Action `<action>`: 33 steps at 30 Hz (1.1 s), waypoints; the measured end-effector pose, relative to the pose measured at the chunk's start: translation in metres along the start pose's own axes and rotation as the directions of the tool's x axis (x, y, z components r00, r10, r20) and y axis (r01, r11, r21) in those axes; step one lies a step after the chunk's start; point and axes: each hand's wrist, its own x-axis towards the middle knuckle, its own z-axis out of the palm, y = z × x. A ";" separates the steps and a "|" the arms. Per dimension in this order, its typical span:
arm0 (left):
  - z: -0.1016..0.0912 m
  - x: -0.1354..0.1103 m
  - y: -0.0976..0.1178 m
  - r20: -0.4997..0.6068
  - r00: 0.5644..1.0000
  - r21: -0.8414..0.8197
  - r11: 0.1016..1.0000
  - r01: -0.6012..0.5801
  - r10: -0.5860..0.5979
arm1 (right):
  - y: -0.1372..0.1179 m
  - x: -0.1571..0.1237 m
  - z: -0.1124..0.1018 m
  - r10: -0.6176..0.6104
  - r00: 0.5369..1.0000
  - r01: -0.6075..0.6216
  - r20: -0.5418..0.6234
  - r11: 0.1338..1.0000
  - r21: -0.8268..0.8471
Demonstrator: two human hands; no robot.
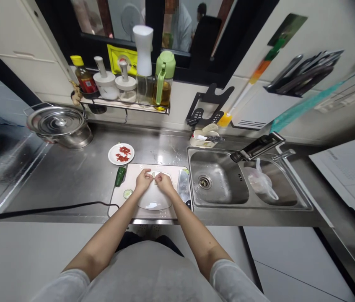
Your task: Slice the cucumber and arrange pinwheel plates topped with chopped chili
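My left hand [144, 181] and my right hand [164, 183] meet over a white plate [154, 204], fingers pinched together. Between the fingertips is a small pale piece [153, 174], possibly a garlic clove; it is too small to be sure. The plate rests on a light cutting board [121, 206]. A dark green cucumber piece [120, 176] lies at the board's left edge, with a cut cucumber end [128, 193] below it. To the right of my right hand, a broad knife blade [184, 186] lies flat on the board.
Behind the board sits a small plate [111, 156] of chopped red pieces [123, 154]. A lidded steel pot [60, 126] stands far left. The double sink [219, 178] is at right, a plastic bag [260, 180] in its smaller basin. Bottles line a wall rack [123, 102]. A black cable [54, 207] crosses the counter.
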 end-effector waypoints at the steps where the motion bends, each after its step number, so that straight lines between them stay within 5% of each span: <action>1: 0.000 0.001 0.002 -0.007 1.000 0.059 0.998 -0.005 0.006 | -0.001 0.002 0.001 0.005 1.000 -0.005 -0.001 1.000 -0.003; 9: -0.001 -0.001 0.014 0.009 0.997 0.385 0.920 -0.070 0.072 | -0.010 0.003 -0.001 0.079 0.997 -0.072 0.024 0.972 -0.225; 16: -0.004 -0.011 0.019 0.096 0.982 0.625 0.758 -0.189 0.165 | -0.014 0.001 -0.004 0.117 0.993 -0.105 0.027 0.955 -0.277; 33: -0.004 -0.014 0.021 0.136 0.973 0.697 0.680 -0.228 0.187 | -0.010 -0.006 -0.004 0.117 0.993 -0.104 0.030 0.953 -0.284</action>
